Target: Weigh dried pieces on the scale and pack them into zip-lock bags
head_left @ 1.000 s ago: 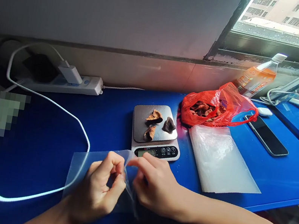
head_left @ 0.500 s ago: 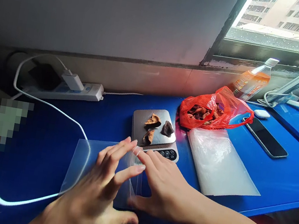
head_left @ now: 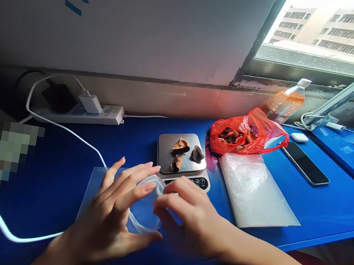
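Observation:
A clear plastic bag (head_left: 148,209) lies between my hands, its mouth spread into a round opening. My left hand (head_left: 113,210) curves around the left side of that mouth, thumb below and fingers above, gripping the bag. On the right rim, my right hand (head_left: 188,213) is closed with its fingers bent against the plastic; the fingertips are partly hidden. Just beyond my hands stands a kitchen scale (head_left: 165,142), its front panel partly covered by my fingers. On its metal plate rest three dried brown pieces (head_left: 180,145), one of them darker.
Right of the scale, a red plastic bag (head_left: 229,146) holds several dried pieces, with a stack of clear bags (head_left: 257,191) in front. A phone (head_left: 307,163), a white case (head_left: 299,137) and a drink bottle (head_left: 285,103) stand farther right. A power strip (head_left: 112,115) and white cable (head_left: 62,128) occupy the left.
The bag's mouth has widened into a ring. My right hand's fingers have gone from extended to bent at its rim, and my left hand has closed around it. The camera view has shifted slightly.

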### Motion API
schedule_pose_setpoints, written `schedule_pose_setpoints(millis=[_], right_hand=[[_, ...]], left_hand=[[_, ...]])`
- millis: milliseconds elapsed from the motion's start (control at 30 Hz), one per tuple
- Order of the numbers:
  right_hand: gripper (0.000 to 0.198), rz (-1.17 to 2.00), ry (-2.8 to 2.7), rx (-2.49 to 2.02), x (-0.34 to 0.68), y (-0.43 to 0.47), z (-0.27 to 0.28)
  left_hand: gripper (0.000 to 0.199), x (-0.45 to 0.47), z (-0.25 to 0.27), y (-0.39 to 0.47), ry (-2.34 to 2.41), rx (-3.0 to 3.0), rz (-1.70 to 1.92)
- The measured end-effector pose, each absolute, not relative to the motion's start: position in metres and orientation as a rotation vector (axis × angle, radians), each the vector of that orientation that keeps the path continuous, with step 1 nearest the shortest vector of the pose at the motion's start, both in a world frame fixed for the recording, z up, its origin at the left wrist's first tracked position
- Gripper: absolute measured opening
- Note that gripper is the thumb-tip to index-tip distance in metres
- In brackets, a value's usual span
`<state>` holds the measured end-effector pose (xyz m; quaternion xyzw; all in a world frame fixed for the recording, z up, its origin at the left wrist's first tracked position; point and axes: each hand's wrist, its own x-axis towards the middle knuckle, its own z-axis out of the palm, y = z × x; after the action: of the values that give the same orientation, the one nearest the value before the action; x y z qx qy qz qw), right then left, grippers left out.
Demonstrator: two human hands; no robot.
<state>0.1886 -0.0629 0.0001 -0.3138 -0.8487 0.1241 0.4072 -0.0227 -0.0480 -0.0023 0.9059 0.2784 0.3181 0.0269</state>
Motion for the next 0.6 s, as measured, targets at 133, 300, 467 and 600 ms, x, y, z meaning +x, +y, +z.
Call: schedule_pose_setpoints(millis=[133,300,467,600], right_hand=[[0.029,0.465,-2.506,-0.639,0.179,-0.066,-0.005],[0.018,0.536,-2.599,-0.464,0.173,-0.061,-0.016],[0.018,0.473,-2.723,-0.477,0.178,-0.061,-0.012],[0.026,0.415,-2.467,-0.622,0.190,-0.058,-0.003]], left_hand=[[0.060,-0.016,-0.003,-0.053,0.721,2.884,0.703],[0.066,-0.011,0.003,-0.056,0.562,2.872,0.605],[0.071,-0.022,0.013,-0.053,0.702,2.962,0.401],[0.065,-0.038,0.014,-0.046,0.790,2.990,0.567]])
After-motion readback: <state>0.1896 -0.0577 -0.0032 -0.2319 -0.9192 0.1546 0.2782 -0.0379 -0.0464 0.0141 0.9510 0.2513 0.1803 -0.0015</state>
